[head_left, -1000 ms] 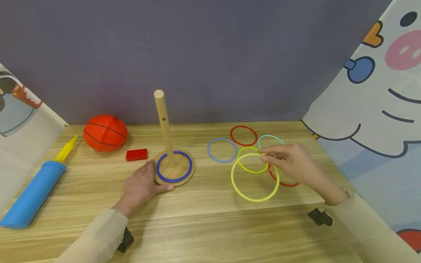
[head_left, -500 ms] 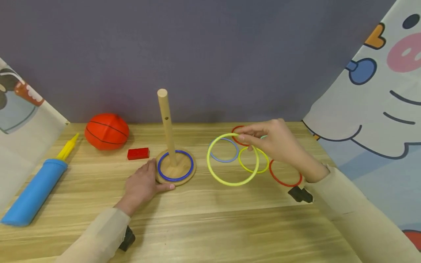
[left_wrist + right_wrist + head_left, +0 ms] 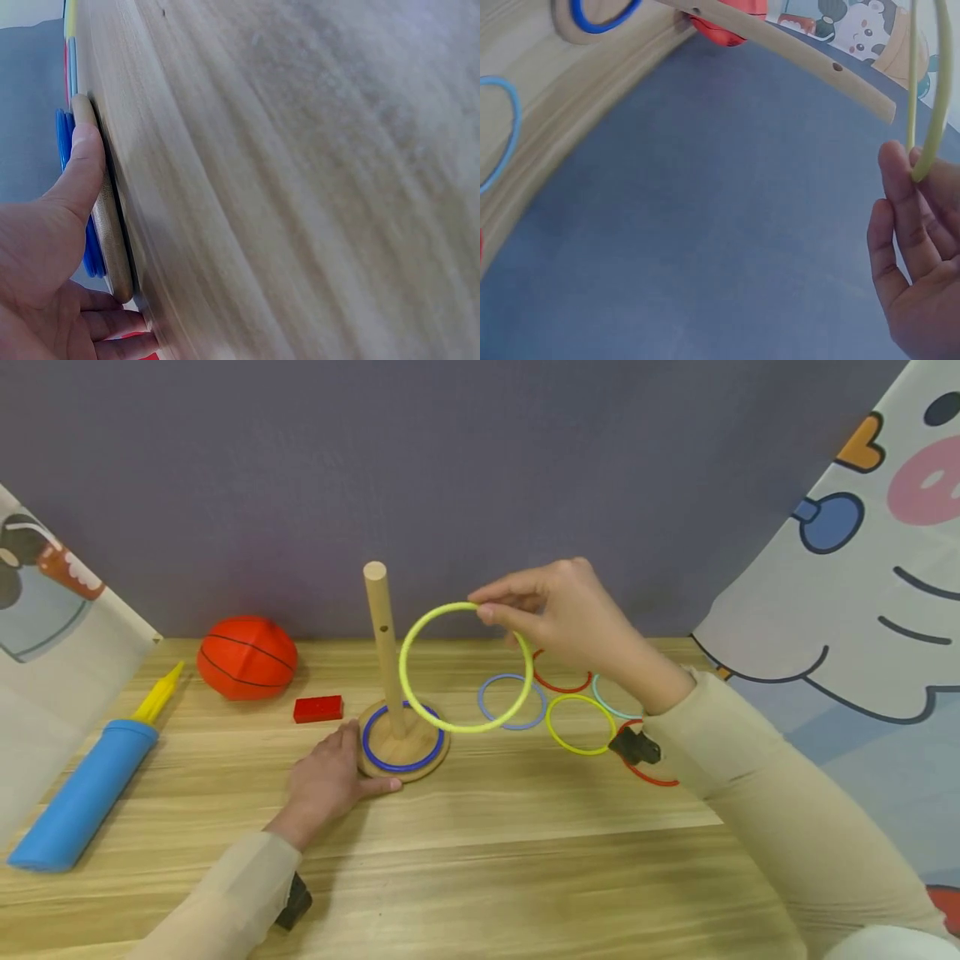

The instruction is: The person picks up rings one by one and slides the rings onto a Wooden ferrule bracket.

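A wooden ring-toss stand (image 3: 386, 660) rises upright from its round base, with a dark blue ring (image 3: 401, 769) lying around the peg's foot. My left hand (image 3: 322, 781) holds the base at its left front, thumb (image 3: 86, 161) along the rim and fingers round the side. Between right thumb and fingertips, my right hand (image 3: 558, 610) pinches a pale yellow ring (image 3: 467, 729) in the air. That ring hangs tilted just right of the peg, not around it. In the right wrist view the ring (image 3: 938, 97) stands beyond the peg's top end, apart from it.
Right of the stand lie a light blue ring (image 3: 481, 702), a yellow ring (image 3: 581, 752), a turquoise ring (image 3: 600, 697) and two red rings, one partly behind the right wrist. On the left are a red ball (image 3: 247, 657), a red block (image 3: 318, 708) and a blue pump (image 3: 82, 793).
My right hand has lifted the pale yellow ring and carried it leftward, from above the other rings to beside the peg. The left hand stays at the base.
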Demonstrator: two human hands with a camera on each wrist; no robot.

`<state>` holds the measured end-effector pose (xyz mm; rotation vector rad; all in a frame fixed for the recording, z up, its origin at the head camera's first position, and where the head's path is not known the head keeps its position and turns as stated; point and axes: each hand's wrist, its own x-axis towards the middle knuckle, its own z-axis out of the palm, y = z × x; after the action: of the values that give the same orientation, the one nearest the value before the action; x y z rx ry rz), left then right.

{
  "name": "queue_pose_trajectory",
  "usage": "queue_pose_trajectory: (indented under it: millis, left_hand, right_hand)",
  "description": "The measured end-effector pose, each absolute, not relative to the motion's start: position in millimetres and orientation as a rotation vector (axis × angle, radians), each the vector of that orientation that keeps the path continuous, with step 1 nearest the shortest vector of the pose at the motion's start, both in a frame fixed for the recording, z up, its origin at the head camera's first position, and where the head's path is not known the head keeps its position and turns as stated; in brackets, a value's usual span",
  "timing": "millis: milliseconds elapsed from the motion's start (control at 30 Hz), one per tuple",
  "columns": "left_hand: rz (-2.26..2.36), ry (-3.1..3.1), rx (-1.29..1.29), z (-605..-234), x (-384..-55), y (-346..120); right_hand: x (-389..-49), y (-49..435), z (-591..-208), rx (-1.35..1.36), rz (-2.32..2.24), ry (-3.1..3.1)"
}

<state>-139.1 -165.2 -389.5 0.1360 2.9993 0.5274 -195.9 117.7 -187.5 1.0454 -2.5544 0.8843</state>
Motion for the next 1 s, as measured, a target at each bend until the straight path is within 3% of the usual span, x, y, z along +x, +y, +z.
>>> queue_pose_trajectory:
  millis: [400,1000]
  left_hand:
    - [0.56,3.002,0.128,-391,-139,-163]
    - [0.539,2.994,0.11,-390,-139,-165]
  right_hand:
    - [-222,69,-165,0.955,0.942,-2.54]
    - [-247,41,-198,0.853,0.85,-2.658]
